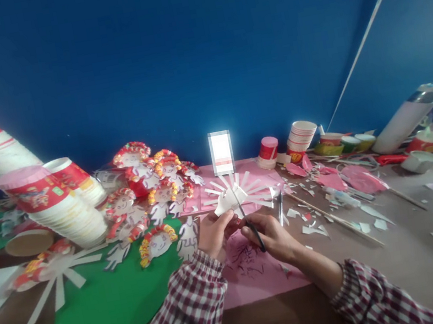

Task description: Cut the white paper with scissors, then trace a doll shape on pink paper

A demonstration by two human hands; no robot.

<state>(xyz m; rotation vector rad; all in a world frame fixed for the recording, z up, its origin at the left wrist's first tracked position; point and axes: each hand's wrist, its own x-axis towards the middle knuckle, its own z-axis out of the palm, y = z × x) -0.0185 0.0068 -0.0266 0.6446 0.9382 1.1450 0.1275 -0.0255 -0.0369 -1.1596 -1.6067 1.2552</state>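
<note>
A piece of white paper (226, 200) is pinched in my left hand (214, 234), held up over the pink sheet. My right hand (272, 237) grips dark-handled scissors (259, 237), whose blades point up and away, against the right part of the paper. Whether the blades are parted I cannot tell. Behind the paper, a white paper piece cut into spread strips (260, 185) lies on the pink sheet (271, 281). Dark pen lines form a drawing (247, 261) on the sheet below my hands. A pen (280, 207) lies just beyond my right hand.
Left are stacked paper cups (70, 215), cut-out paper figures (158, 244) and a green sheet (113, 314). Right lie paper scraps (316, 229), a thin wooden stick (340, 223) and pink cut pieces (364, 178). More cups (300, 139) stand at the back before a blue wall (164, 54).
</note>
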